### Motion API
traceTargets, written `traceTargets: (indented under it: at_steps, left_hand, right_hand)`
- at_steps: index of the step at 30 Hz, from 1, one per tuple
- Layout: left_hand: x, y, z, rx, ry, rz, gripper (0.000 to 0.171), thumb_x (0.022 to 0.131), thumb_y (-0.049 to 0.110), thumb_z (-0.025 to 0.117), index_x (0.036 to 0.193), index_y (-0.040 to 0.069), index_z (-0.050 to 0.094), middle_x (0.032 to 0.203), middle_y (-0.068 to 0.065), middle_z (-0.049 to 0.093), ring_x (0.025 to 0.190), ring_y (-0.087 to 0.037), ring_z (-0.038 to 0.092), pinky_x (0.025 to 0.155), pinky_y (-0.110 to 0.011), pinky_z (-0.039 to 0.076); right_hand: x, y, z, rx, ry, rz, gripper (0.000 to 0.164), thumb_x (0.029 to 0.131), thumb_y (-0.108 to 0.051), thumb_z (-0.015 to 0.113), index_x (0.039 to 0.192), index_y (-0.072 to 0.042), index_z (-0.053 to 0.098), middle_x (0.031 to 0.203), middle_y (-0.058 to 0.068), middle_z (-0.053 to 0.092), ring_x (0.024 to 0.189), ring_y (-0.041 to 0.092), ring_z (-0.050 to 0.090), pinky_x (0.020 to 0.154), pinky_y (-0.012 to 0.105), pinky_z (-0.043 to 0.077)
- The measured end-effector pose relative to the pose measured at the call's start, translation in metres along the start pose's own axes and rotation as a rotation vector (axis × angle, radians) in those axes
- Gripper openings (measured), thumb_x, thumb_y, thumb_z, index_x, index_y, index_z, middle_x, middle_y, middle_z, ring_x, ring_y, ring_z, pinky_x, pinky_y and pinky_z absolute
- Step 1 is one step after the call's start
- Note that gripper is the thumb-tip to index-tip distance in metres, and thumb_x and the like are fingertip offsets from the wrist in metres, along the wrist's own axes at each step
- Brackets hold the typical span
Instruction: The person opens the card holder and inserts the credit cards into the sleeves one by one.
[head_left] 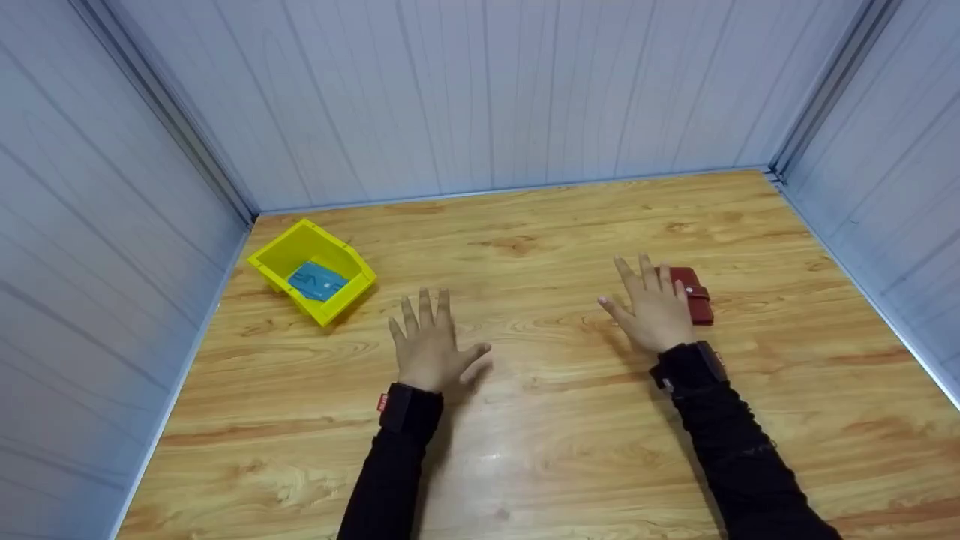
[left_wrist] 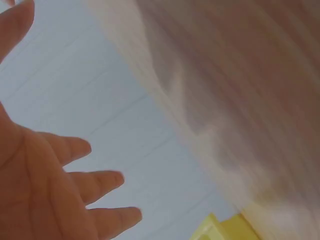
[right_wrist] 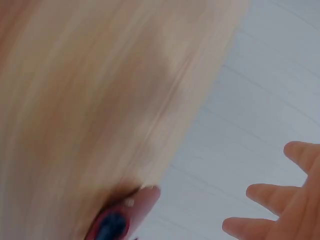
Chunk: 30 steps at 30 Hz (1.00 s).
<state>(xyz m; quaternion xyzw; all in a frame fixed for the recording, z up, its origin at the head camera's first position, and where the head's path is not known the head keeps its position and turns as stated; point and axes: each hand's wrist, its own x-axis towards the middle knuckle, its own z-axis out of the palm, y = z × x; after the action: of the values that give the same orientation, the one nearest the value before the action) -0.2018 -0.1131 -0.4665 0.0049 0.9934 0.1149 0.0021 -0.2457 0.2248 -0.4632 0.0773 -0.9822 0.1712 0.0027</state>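
My left hand is spread palm down above the middle-left of the table, holding nothing. Up and to its left stands a yellow open bin with a blue printed packet or card inside. My right hand, fingers also spread, hovers beside a dark red wallet with a snap strap and partly covers it in the head view. The right wrist view catches one end of the red wallet below the palm. A corner of the yellow bin shows in the left wrist view.
The wood-grain table is bounded by pale panel walls at the back and on both sides. The bin stands close to the left wall, while the wallet lies toward the right side.
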Motion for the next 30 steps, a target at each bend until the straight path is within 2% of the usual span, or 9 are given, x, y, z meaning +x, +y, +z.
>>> traceTargets:
  at_steps: [7, 16, 20, 24, 30]
  left_hand:
    - [0.020, -0.032, -0.009, -0.042, 0.036, -0.058, 0.114, 0.078, 0.073, 0.062, 0.158, 0.009, 0.011, 0.163, -0.023, 0.004, 0.150, -0.046, 0.000, 0.119, -0.064, 0.009]
    - [0.038, -0.071, -0.028, -0.075, 0.033, -0.130, 0.109, 0.084, 0.061, 0.065, 0.157, 0.002, 0.010, 0.162, -0.028, 0.003, 0.148, -0.050, 0.002, 0.119, -0.063, 0.011]
    - [0.043, -0.082, -0.030, -0.094, -0.003, -0.161, 0.099, 0.091, 0.056, 0.059, 0.156, 0.001, 0.009, 0.161, -0.029, 0.005, 0.148, -0.051, 0.002, 0.118, -0.065, 0.009]
    - [0.046, -0.088, -0.028, -0.118, -0.054, -0.200, 0.090, 0.096, 0.048, 0.055, 0.156, -0.001, 0.010, 0.161, -0.029, 0.005, 0.148, -0.050, 0.002, 0.118, -0.065, 0.006]
    - [0.053, -0.094, -0.025, -0.105, -0.070, -0.241, 0.086, 0.098, 0.042, 0.054, 0.154, -0.008, 0.011, 0.161, -0.029, 0.007, 0.148, -0.049, 0.004, 0.118, -0.066, 0.005]
  right_hand:
    - [-0.001, 0.026, -0.016, -0.034, -0.006, 0.013, 0.081, 0.097, -0.065, 0.035, 0.159, -0.018, 0.015, 0.161, 0.029, 0.005, 0.144, 0.057, 0.001, 0.111, 0.075, 0.006]
    - [-0.005, 0.057, -0.024, -0.048, -0.071, 0.096, 0.078, 0.098, -0.054, 0.045, 0.158, -0.013, 0.016, 0.159, 0.032, 0.004, 0.142, 0.061, -0.002, 0.107, 0.078, 0.009]
    - [-0.005, 0.064, -0.025, -0.038, -0.142, 0.110, 0.079, 0.099, -0.056, 0.042, 0.158, -0.012, 0.014, 0.160, 0.032, 0.001, 0.141, 0.062, -0.003, 0.107, 0.078, 0.011]
    - [-0.006, 0.068, -0.025, -0.025, -0.225, 0.093, 0.075, 0.101, -0.049, 0.043, 0.157, -0.008, 0.016, 0.159, 0.033, 0.000, 0.138, 0.064, -0.001, 0.106, 0.077, 0.014]
    - [-0.004, 0.071, -0.022, -0.029, -0.261, 0.061, 0.068, 0.100, -0.033, 0.044, 0.155, -0.001, 0.019, 0.155, 0.038, 0.009, 0.136, 0.066, 0.009, 0.108, 0.074, 0.019]
